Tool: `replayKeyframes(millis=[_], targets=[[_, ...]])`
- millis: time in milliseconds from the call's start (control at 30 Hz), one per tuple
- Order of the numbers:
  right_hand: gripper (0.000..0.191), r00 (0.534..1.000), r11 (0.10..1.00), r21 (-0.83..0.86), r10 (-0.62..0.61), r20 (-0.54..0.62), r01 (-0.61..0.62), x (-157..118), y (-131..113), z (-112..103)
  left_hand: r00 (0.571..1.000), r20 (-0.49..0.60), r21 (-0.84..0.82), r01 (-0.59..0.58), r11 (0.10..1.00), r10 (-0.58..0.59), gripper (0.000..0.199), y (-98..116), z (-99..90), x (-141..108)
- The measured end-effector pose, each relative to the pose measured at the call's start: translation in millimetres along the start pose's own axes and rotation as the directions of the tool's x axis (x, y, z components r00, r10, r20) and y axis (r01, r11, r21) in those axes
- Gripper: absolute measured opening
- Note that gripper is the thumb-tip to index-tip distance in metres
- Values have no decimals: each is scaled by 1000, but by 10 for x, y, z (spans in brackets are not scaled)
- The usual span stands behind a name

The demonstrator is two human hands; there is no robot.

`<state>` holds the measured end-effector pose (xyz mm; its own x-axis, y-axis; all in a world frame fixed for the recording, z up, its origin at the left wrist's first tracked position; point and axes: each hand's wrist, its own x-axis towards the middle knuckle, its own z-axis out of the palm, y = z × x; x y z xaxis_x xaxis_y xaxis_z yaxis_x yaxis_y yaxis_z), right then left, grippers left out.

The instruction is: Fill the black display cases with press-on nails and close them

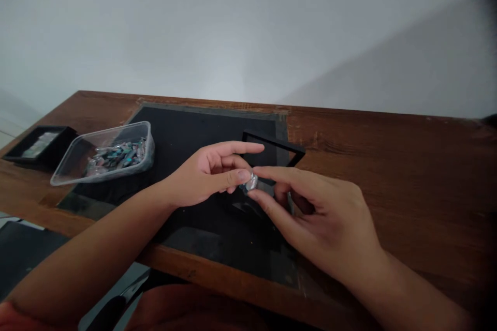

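Note:
A small shiny silvery piece (252, 181) is held between both hands above the black mat. My right hand (330, 217) pinches it between thumb and index finger from the right. From the left, the thumb of my left hand (209, 173) presses on its edge, with the index finger stretched out above. A bluish part shows at the piece's lower left; the rest there is covered by fingers. Just behind the hands lies a black rectangular frame (297, 152), partly hidden by them.
A clear plastic tub (64, 168) with many small shiny pieces (116, 158) stands on the left. Beyond it at the far left is a black box (62, 147) with whitish contents. The black mat (182, 132) lies on a wooden table (407, 165) against a pale wall.

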<state>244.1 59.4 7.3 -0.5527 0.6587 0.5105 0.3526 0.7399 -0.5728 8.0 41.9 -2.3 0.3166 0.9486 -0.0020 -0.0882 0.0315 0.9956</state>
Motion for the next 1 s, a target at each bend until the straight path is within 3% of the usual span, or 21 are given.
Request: replayKeyframes(millis=[200,400,500,600,667,800,1000], targets=[[24,991,996,32,80,109,-84,3,21,5,999,-35,111,14,994,-11,45,-49,19,-84],[19,976,982,-91,174,128,-163,11,37,-32,988,-123,117,110,987,-96,58,-68,77,-93],[17,956,960,-154,257,143,-235,6,64,-96,980,-172,189,128,974,-95,49,1,60,-81],[14,928,933,-247,314,202,-262,16,91,-159,975,-222,306,77,949,-8,25,66,41,-98],[14,905,906,-307,364,220,-290,36,106,-178,958,-265,400,4,916,112,10,79,42,-121],[17,855,844,-413,462,235,-343,92,122,-155,871,-325,589,-118,800,368,26,54,64,-152],[18,816,809,-480,507,278,-339,134,110,-142,810,-319,739,-113,665,492,28,7,46,-147]])
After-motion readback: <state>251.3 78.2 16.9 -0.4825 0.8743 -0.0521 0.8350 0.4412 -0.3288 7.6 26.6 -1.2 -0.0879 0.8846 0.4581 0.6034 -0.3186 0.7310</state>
